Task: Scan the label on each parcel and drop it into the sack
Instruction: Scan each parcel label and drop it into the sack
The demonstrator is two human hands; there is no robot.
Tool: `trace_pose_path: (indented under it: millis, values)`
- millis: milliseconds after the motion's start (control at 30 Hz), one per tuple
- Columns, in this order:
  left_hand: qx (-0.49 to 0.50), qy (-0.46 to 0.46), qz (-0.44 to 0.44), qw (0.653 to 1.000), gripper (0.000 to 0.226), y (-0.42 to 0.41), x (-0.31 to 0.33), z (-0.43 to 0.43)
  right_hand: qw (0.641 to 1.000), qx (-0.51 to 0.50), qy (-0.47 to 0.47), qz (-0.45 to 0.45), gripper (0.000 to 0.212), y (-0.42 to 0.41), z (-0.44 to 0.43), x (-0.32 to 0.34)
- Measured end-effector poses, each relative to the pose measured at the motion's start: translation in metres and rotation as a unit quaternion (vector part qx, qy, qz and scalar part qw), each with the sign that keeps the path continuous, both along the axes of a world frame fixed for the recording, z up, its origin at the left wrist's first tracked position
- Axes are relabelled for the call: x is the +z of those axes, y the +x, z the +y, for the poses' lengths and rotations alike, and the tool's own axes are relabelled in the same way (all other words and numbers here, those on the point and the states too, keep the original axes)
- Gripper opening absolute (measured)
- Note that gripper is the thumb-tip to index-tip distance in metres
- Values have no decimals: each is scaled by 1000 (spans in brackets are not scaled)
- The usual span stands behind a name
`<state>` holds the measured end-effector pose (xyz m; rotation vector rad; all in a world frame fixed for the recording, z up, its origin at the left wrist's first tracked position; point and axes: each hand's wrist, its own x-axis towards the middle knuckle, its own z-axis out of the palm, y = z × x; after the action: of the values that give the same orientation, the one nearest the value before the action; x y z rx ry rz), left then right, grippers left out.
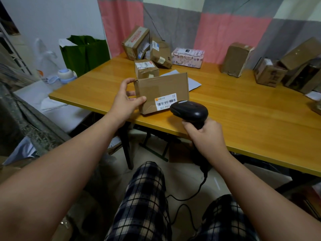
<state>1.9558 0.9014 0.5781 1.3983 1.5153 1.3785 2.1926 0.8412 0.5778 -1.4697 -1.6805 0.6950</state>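
Observation:
My left hand grips the left end of a flat brown parcel, tilted up on the near edge of the wooden table. Its white barcode label faces me. My right hand holds the handle of a black barcode scanner, whose head sits just below and right of the label, covering its corner. The scanner's cable hangs to the floor. A green sack stands open beyond the table's left end.
Several more cardboard parcels are stacked at the table's back, with a pink patterned box and more cartons to the right. A white sheet lies behind the held parcel. A white plastic bag and bottle stand left.

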Motion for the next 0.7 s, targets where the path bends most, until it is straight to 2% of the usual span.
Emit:
trace_pose_path:
  millis: [200, 300, 367, 433, 500, 633, 700]
  values:
    - [34, 33, -19, 999, 67, -15, 1, -27, 996, 60, -21, 67, 14, -21, -2, 2]
    - [100, 57, -21, 993, 70, -34, 2, -65, 980, 133, -73, 129, 10, -49, 1, 2]
    - [169, 69, -20, 983, 67, -49, -4, -98, 957, 189, -137, 173, 9, -73, 2, 0]
    - [244, 82, -23, 966, 63, -63, -15, -133, 924, 235, -221, 204, 12, -98, 2, -4]
    - [322, 86, -34, 942, 59, -77, -30, -170, 897, 279, -283, 196, 13, -121, -1, -12]
    - [476, 61, -5, 877, 56, -97, -51, -237, 861, 348, -336, 160, 23, -159, -21, -32]
    - [530, 36, 22, 847, 59, -111, -60, -271, 855, 376, -331, 138, 23, -179, -36, -42]
